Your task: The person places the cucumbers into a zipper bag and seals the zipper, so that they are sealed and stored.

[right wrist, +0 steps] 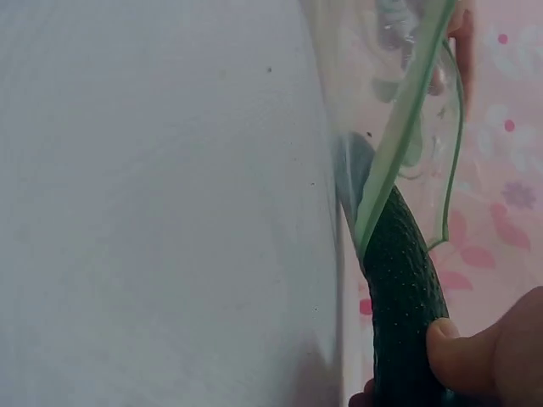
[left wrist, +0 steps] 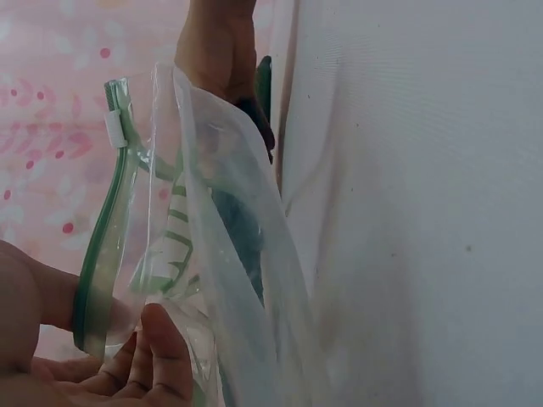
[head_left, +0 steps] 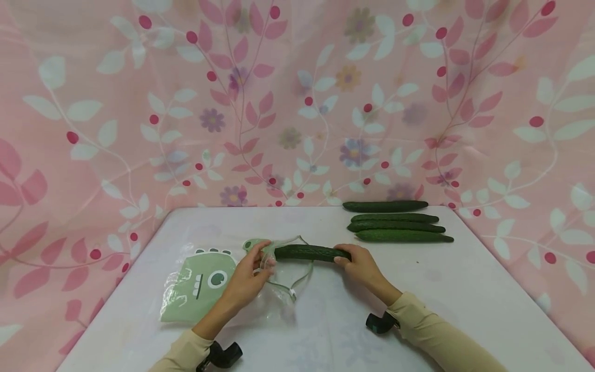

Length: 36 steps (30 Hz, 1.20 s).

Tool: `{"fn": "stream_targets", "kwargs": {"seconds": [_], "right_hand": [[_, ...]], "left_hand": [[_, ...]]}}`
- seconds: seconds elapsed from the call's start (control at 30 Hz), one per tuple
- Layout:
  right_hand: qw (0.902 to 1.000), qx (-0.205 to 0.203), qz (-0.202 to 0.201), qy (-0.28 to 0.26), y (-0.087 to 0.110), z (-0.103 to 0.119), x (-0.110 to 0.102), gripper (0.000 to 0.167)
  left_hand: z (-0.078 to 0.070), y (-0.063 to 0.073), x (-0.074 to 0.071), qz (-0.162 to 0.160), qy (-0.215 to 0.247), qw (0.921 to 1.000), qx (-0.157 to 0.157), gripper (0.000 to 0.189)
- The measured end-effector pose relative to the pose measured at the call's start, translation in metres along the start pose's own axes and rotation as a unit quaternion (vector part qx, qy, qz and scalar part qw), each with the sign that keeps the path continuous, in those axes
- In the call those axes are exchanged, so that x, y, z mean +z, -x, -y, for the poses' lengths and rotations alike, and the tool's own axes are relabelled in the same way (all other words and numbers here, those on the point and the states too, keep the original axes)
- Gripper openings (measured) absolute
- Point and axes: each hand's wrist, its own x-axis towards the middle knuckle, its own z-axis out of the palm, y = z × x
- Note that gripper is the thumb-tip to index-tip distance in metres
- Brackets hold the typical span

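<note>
My right hand (head_left: 364, 266) grips the near end of a dark green cucumber (head_left: 307, 252), its thumb on the skin in the right wrist view. The cucumber's other end (right wrist: 355, 165) lies inside the mouth of a clear plastic zipper bag (head_left: 204, 297), seen through the film. A green one-eyed cartoon face is printed on the bag. My left hand (head_left: 246, 281) pinches the bag near its mouth, with the thumb and fingers about the film. Spread apart, the green zip edges (right wrist: 407, 127) form a loop; a white slider (left wrist: 115, 129) sits on one.
Several more cucumbers (head_left: 400, 226) lie side by side at the back right of the white table (head_left: 334, 320), the rearmost (head_left: 386, 206) near the back edge. A pink floral cloth (head_left: 288, 103) hangs behind. Black wrist devices (head_left: 382, 323) are on both forearms.
</note>
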Motion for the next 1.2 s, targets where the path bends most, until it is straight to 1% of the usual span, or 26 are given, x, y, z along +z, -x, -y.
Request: {"fn": "stream_targets", "kwargs": {"seconds": [0.1, 0.23, 0.33, 0.4, 0.53, 0.7, 0.8, 0.93, 1.0, 1.07, 1.2], "right_hand": [[0.9998, 0.000, 0.019, 0.007, 0.000, -0.006, 0.001, 0.028], [0.9987, -0.011, 0.044, 0.020, -0.002, -0.015, -0.004, 0.030], [0.9980, -0.025, 0.046, 0.037, -0.005, -0.020, -0.012, 0.029], [0.9968, -0.034, 0.044, 0.058, -0.006, -0.022, -0.018, 0.028], [0.9912, -0.053, 0.063, 0.104, -0.009, -0.023, -0.026, 0.030], [0.9820, -0.082, 0.097, 0.140, -0.014, -0.026, -0.028, 0.038], [0.9750, -0.112, 0.108, 0.159, -0.016, -0.027, -0.029, 0.038], [0.9664, -0.153, 0.108, 0.177, -0.016, -0.029, -0.028, 0.033], [0.9643, -0.167, 0.104, 0.178, -0.016, -0.029, -0.025, 0.029], [0.9651, -0.174, 0.097, 0.170, -0.015, -0.029, -0.022, 0.026], [0.9718, -0.168, 0.077, 0.147, -0.015, -0.022, -0.016, 0.026]], "left_hand": [[0.000, 0.000, 0.001, -0.002, -0.004, 0.9999, -0.012, 0.060], [0.001, 0.000, 0.001, -0.005, -0.007, 0.9998, -0.017, 0.057], [0.002, 0.000, 0.001, -0.007, -0.008, 0.9998, -0.019, 0.056], [0.002, 0.000, 0.002, -0.004, -0.008, 0.9997, -0.023, 0.055], [0.001, 0.000, 0.003, -0.006, -0.010, 0.9994, -0.032, 0.055], [0.001, -0.003, 0.002, -0.015, -0.007, 0.9992, -0.036, 0.055], [0.002, -0.003, 0.002, -0.013, 0.005, 0.9993, -0.036, 0.056], [0.004, -0.002, 0.003, -0.018, 0.014, 0.9993, -0.031, 0.055], [0.006, -0.002, 0.004, -0.023, 0.016, 0.9992, -0.027, 0.053], [0.007, -0.001, 0.005, -0.027, 0.020, 0.9991, -0.025, 0.052], [0.005, -0.001, 0.008, -0.030, 0.038, 0.9985, -0.024, 0.049]]}}
